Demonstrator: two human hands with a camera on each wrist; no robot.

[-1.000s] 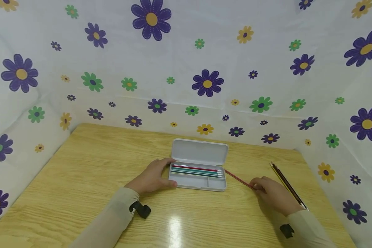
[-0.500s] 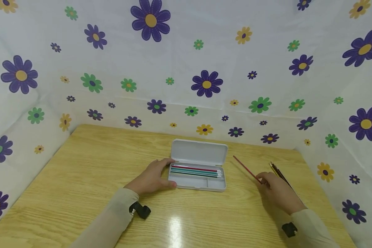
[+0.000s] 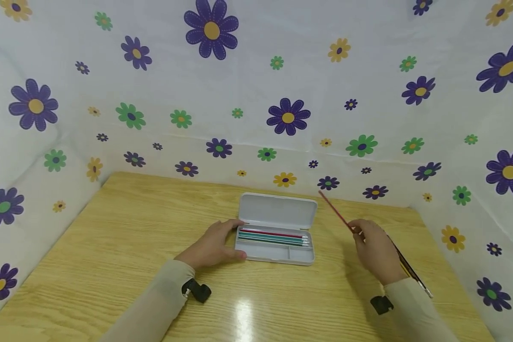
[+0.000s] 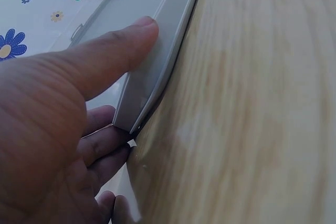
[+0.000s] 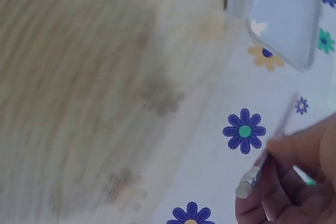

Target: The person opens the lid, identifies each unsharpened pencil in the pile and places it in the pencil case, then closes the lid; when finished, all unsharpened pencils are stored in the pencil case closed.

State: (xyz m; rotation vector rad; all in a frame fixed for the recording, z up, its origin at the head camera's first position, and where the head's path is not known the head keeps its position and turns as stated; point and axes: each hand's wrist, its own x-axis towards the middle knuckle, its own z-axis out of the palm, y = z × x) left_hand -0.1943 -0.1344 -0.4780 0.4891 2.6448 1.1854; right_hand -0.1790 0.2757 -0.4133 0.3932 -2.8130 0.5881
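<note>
A grey pencil case lies with its lid swung back at the middle of the table. Several pencils, one red and others green, lie side by side in its long rear compartment. My left hand holds the case's left end, the thumb on the front side and the other fingers round the end. Right of the case, my right hand pinches a red pencil near its eraser end. That pencil slants up and leftward above the table, its far end past the lid's right edge.
Dark and yellow pencils lie on the wooden table, partly hidden behind the right hand and wrist. White cloth with printed flowers rises at the back and on both sides.
My right hand has raised the red pencil off the table; its far end moved away from the case's right side and up. My left hand has stayed at the case.
</note>
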